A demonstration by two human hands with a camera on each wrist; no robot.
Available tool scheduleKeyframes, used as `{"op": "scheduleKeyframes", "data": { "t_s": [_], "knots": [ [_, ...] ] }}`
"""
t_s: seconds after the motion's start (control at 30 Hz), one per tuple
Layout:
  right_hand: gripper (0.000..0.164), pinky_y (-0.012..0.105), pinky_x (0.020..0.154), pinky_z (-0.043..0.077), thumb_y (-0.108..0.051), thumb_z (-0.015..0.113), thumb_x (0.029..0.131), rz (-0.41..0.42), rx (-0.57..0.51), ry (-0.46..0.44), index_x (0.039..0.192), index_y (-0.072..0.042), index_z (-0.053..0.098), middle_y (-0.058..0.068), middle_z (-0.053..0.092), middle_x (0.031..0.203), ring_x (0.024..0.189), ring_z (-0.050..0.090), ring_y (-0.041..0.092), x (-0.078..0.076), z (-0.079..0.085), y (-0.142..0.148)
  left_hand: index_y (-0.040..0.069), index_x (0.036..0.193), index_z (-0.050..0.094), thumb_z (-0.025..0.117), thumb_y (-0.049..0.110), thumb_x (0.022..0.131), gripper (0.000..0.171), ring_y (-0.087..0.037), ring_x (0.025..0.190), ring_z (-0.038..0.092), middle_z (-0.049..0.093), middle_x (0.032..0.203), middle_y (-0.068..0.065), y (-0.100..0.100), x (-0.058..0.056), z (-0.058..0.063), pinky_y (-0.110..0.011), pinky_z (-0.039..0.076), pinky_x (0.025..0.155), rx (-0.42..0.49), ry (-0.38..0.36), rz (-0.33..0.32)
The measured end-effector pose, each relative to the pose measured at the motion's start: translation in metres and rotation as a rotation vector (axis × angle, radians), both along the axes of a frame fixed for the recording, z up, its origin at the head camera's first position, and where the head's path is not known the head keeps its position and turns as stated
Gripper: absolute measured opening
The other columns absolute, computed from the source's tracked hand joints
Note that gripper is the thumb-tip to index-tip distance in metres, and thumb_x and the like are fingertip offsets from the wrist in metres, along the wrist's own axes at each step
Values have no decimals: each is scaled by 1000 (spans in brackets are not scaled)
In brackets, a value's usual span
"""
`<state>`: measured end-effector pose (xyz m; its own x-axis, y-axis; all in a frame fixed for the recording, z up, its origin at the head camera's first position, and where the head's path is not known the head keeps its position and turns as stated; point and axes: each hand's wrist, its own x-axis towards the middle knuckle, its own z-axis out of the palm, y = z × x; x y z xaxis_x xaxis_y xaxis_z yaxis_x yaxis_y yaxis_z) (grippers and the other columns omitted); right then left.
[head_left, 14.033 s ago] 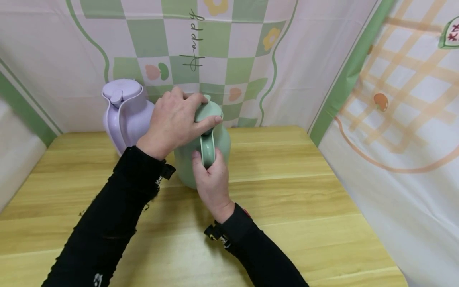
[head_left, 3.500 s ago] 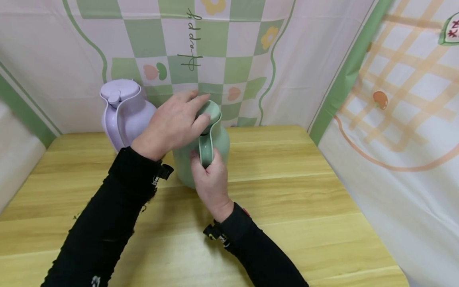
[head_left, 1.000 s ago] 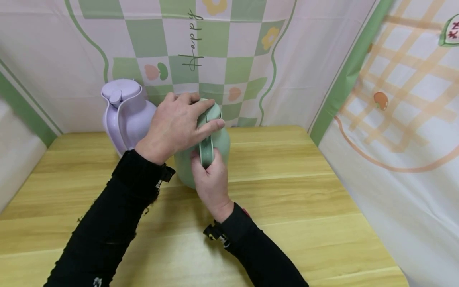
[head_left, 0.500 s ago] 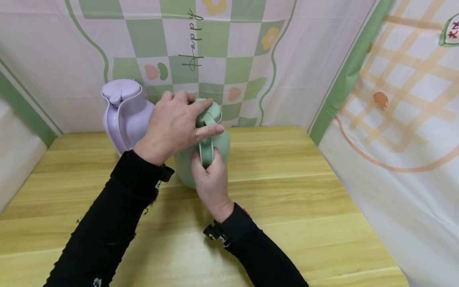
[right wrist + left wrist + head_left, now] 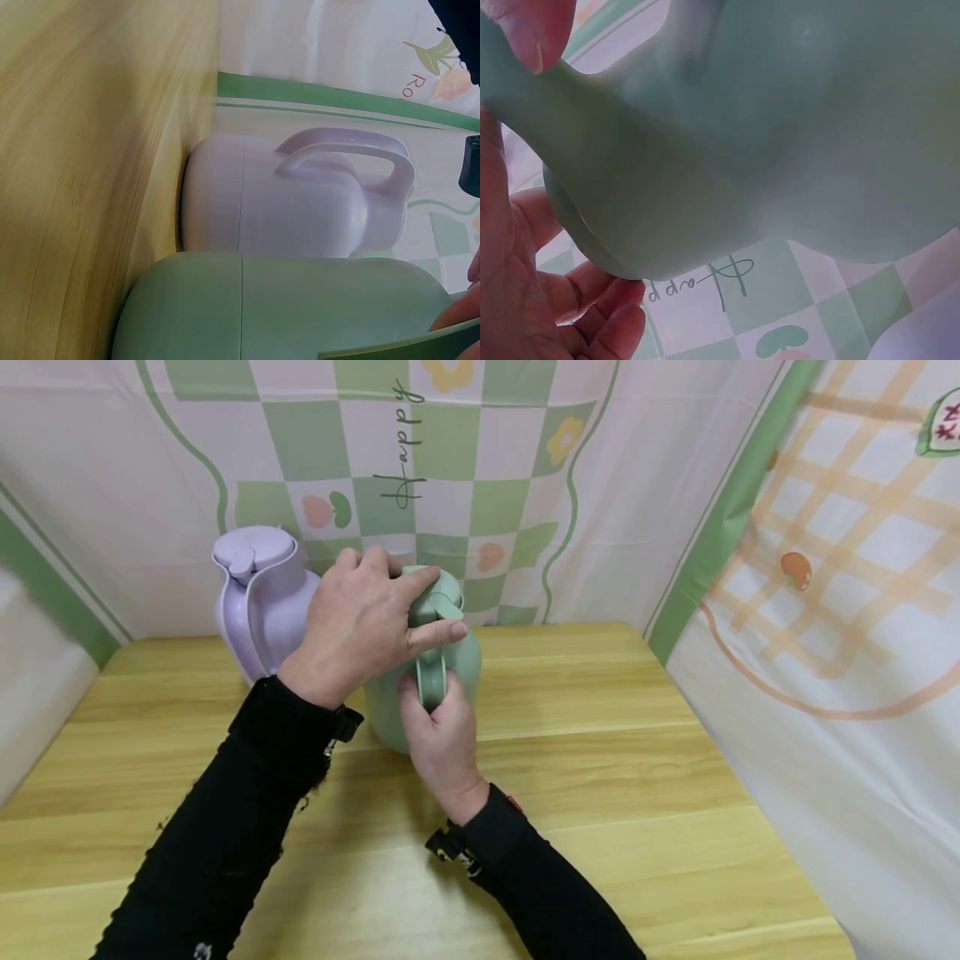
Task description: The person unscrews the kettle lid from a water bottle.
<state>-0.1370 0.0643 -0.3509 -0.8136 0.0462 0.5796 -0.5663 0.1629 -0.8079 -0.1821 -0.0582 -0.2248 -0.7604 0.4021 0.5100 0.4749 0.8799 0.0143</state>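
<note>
A light green thermos jug [image 5: 386, 714] stands upright on the wooden table in the head view. My left hand [image 5: 360, 622] is over its top, holding the round lid [image 5: 444, 583] with the thumb on the near side and the fingers round the far side. In the left wrist view those fingers [image 5: 577, 292] curl at the rim of the jug's top. A small lever shows on the lid beside the thumb. Lower down, my right hand [image 5: 444, 739] grips the jug's handle [image 5: 431, 678]; only a little of that hand shows in the right wrist view.
A lilac thermos jug [image 5: 273, 602] with its lid on stands close to the left of the green one, partly behind my left hand. The wooden table [image 5: 600, 793] ends at a patterned cloth backdrop [image 5: 510, 443]. Another cloth hangs along the right.
Over the last second the lid's lever has come into view and swung to the right as the lid turned. My left thumb shifted slightly nearer; the right hand stayed on the handle.
</note>
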Motion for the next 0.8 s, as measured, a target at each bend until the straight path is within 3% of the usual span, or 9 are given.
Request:
{"op": "scheduleKeyframes", "data": {
  "t_s": [0.33, 0.5, 0.67, 0.8],
  "knots": [
    [32, 27, 59, 27, -25, 58, 107, 1, 3, 0, 84, -11, 40, -3, 27, 64, 54, 23, 15, 0, 1, 0, 16, 142, 66, 60, 78, 89, 81, -36, 87, 57, 62, 106, -21, 0, 4, 0, -47, 49, 74, 18, 1, -3],
    [31, 27, 59, 26, -24, 59, 106, 0, 3, 2, 85, -10, 41, -3, 27, 64, 54, 22, 15, 0, 0, 0, 13, 136, 67, 63, 72, 91, 74, -33, 88, 57, 57, 102, -20, 0, 5, 1, -46, 50, 69, 70, -60, -36],
    [30, 27, 58, 26, -25, 58, 106, -6, 5, -5, 87, -9, 42, -3, 27, 64, 54, 23, 15, 0, 0, 0, 12, 140, 63, 64, 70, 92, 74, -34, 88, 61, 55, 112, -24, 1, 6, 1, -47, 54, 66, 100, -117, -40],
    [30, 27, 58, 27, -24, 58, 106, -3, 1, -6, 87, -9, 41, -3, 27, 64, 54, 23, 15, 0, 1, 1, 11, 142, 63, 64, 69, 92, 76, -41, 97, 67, 58, 129, -27, 1, 5, 1, -52, 56, 77, 97, -99, -46]
  ]
}}
